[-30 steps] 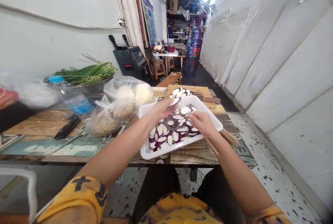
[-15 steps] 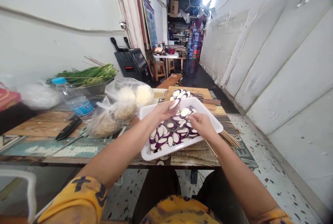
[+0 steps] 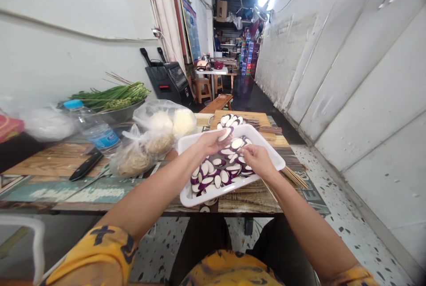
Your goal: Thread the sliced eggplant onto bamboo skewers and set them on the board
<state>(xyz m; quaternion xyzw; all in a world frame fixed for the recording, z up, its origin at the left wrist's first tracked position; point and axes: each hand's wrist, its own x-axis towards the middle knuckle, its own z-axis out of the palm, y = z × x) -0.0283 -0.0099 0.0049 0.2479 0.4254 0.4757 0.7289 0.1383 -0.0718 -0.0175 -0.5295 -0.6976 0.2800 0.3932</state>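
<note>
Over the far side of a white tray (image 3: 279, 160), my left hand (image 3: 213, 142) grips an eggplant slice (image 3: 225, 134) with white flesh and purple skin. My right hand (image 3: 255, 156) is closed in a pinch above the tray's right half, on a thin skewer (image 3: 269, 190) whose lower part shows below the wrist. Many oval eggplant slices (image 3: 217, 181) lie in the tray beneath both hands. Behind the tray, more slices (image 3: 230, 120) are piled on a wooden board (image 3: 262, 118).
Bundled skewers (image 3: 295, 177) lie right of the tray. To the left are plastic bags of food (image 3: 133, 157), a water bottle (image 3: 100, 133), a black-handled knife (image 3: 86, 166) and a bowl of greens (image 3: 116, 97). A knife handle (image 3: 270, 129) rests by the board.
My left hand has shifted very slightly to the right with its slice. My right hand has hardly moved.
</note>
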